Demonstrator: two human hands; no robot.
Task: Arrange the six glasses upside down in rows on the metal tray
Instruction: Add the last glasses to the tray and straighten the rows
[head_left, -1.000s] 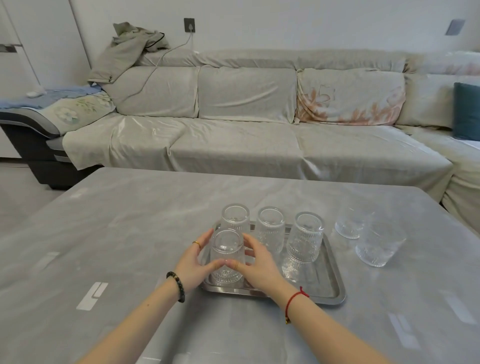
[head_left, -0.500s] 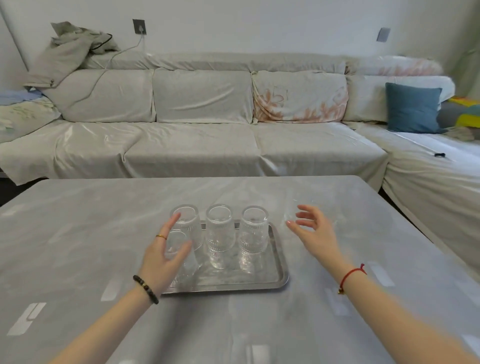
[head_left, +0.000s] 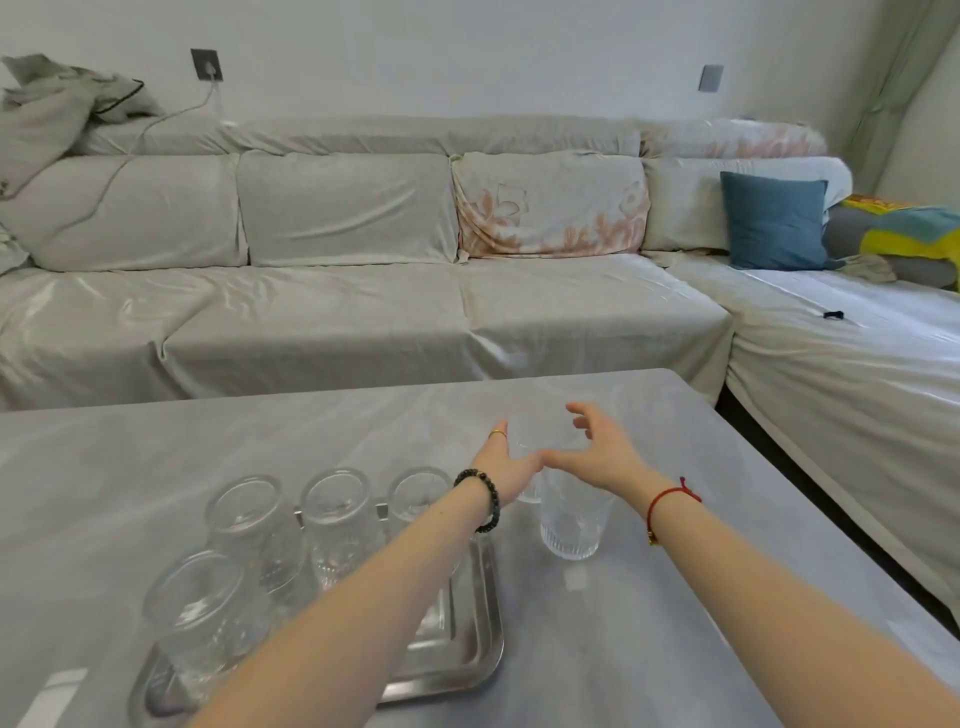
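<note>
The metal tray (head_left: 467, 654) lies at the lower left of the grey table. Several ribbed glasses stand upside down on it: a back row of three (head_left: 335, 514) and one at the front left (head_left: 200, 618). Right of the tray, two more glasses stand upright on the table, a near one (head_left: 571, 525) and a blurred far one (head_left: 529, 492). My left hand (head_left: 506, 460) and my right hand (head_left: 602, 452) flank the far glass with fingers spread and thumbs nearly meeting. Whether they touch it I cannot tell. My left forearm crosses over the tray's right side.
The table's far edge (head_left: 467, 382) and right edge (head_left: 831, 525) are close to the upright glasses. A covered corner sofa (head_left: 337, 312) wraps behind and to the right, with a blue cushion (head_left: 774, 221) on it.
My left hand left the front-left glass on the tray and swung right. Both hands now reach around the far upright glass. The view has turned right.
</note>
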